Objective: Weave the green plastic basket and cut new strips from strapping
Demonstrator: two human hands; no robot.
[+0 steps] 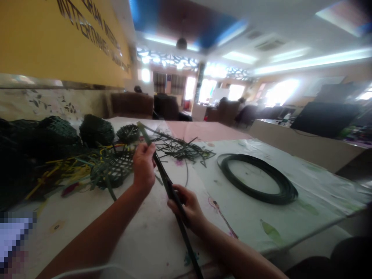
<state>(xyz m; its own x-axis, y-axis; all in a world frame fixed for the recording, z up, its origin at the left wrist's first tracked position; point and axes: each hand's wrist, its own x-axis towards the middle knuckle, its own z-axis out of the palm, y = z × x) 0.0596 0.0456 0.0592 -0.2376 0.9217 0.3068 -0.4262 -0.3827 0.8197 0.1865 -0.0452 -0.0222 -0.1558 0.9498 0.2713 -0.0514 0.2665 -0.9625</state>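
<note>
A long, flat bundle of dark green weaving strips [163,174] runs slantwise from the far middle of the table down past its near edge. Closed around its upper part is my left hand [144,164], with the lighter tip of the bundle sticking out beyond the thumb. Lower down, my right hand [187,205] grips the same strips between thumb and fingers. Just left of my left hand lies a partly woven green basket [112,170] with an open lattice and loose strip ends. How many strips are in the bundle I cannot tell.
A coil of dark green strip [258,193] lies on the flowered tablecloth [232,217] at right. Loose cut strips [183,149] are heaped behind my hands. Dark green woven balls [97,130] and yellow strips [68,168] crowd the left side. Brown chairs [132,104] stand beyond.
</note>
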